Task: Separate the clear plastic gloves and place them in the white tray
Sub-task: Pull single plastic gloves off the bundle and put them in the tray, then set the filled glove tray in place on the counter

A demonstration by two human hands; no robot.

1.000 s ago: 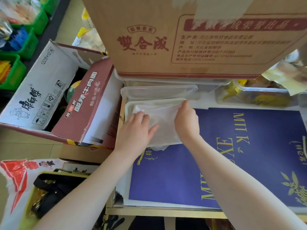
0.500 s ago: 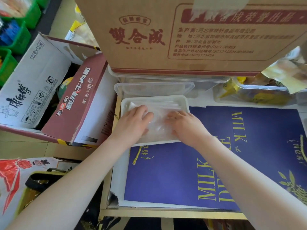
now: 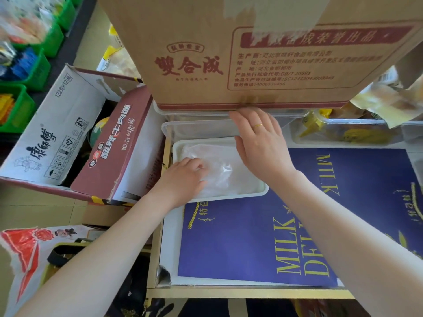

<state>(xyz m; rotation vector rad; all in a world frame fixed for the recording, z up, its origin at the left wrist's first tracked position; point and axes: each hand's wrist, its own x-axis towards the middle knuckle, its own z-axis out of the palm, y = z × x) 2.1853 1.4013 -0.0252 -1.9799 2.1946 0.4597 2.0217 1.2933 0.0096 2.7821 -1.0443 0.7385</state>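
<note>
Gloves [image 3: 225,173] in white tray [image 3: 263,191] | our left hand [image 3: 183,179] flat on them at 9 o'clock | our right hand [image 3: 261,143] open, empty, reaching toward clear tub [image 3: 196,130] at 12

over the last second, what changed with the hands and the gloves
The right hand let go of the gloves and reached away from the person to the clear box behind the tray. The gloves, earlier hanging over the tray's near edge, now lie inside it. The left hand stayed resting on them; the tray kept its place.
</note>
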